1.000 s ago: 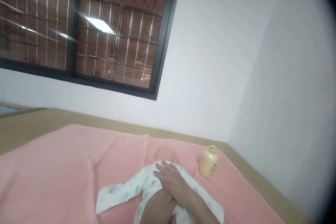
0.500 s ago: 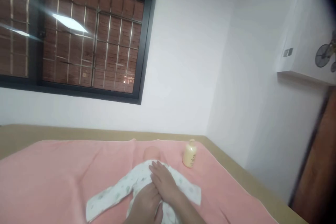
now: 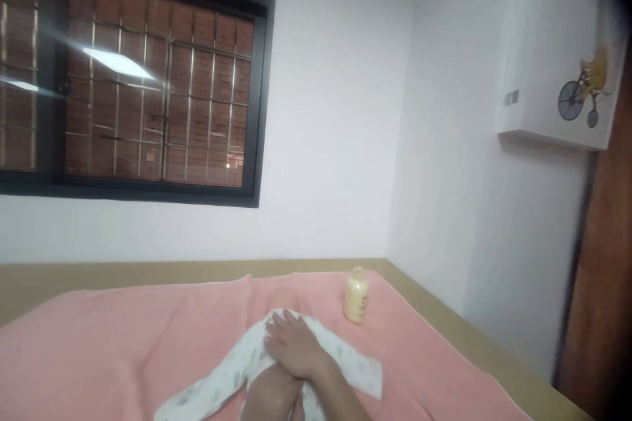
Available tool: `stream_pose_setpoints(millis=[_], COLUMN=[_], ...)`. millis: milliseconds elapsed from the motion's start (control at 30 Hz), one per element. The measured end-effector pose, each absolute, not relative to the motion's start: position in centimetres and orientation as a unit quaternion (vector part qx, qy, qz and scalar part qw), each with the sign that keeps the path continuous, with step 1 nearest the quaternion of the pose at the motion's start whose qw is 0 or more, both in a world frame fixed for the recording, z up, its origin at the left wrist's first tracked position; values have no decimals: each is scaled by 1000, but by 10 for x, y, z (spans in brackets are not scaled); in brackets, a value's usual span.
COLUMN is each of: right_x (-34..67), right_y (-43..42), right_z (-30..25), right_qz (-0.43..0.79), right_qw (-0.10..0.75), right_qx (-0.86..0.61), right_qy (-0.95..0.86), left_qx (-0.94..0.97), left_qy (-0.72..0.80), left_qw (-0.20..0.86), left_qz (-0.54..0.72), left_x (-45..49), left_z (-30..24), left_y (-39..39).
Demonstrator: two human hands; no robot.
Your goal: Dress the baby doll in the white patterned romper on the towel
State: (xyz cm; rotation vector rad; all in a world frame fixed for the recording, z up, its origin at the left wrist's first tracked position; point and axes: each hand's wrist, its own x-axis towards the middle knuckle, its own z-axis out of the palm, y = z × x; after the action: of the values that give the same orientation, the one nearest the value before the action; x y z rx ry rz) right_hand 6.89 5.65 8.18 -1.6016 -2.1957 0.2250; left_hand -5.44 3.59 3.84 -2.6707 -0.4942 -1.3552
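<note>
A doll [image 3: 281, 298] lies on its back on a pink towel [image 3: 113, 335], dressed in a white patterned baby suit [image 3: 348, 363]. Only the top of its head shows beyond my hands. My right hand [image 3: 291, 345] rests flat on the doll's chest, fingers stretched toward the head. My left hand [image 3: 269, 395] sits just below it on the suit. Its fingers are tucked under my right hand and hidden. One empty sleeve [image 3: 207, 389] of the suit spreads to the left.
A pale yellow pump bottle [image 3: 356, 296] stands on the towel to the right of the doll's head. The towel covers a tan surface [image 3: 99, 273] set into a white corner. A barred window, a white wall cabinet [image 3: 553, 46] and a brown door are around it.
The view has swung right and levelled, bringing the cabinet and door into sight. Both hands stay on the doll; my right hand has slid a little toward its neck.
</note>
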Motion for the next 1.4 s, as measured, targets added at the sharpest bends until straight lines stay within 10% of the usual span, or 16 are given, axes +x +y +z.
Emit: stream_pose_setpoints(millis=[333, 600, 933, 1233, 1400], right_x=[90, 117, 126, 93, 100], right_y=[19, 33, 79, 51, 62], right_z=[121, 120, 57, 87, 77], right_qz=[193, 259, 182, 48, 71], right_qw=[147, 455, 231, 162, 171], right_qx=[-529, -583, -734, -731, -750], right_qy=[-814, -621, -613, -661, -635], left_qx=[-882, -760, -768, -756, -798], left_qy=[-176, -474, -607, -607, -585], left_qw=[-36, -184, 27, -194, -44], left_qz=[-435, -406, -201, -149, -139], left_x=[-55, -46, -20, -36, -25], left_z=[37, 95, 63, 59, 68], left_y=[40, 92, 98, 120, 97])
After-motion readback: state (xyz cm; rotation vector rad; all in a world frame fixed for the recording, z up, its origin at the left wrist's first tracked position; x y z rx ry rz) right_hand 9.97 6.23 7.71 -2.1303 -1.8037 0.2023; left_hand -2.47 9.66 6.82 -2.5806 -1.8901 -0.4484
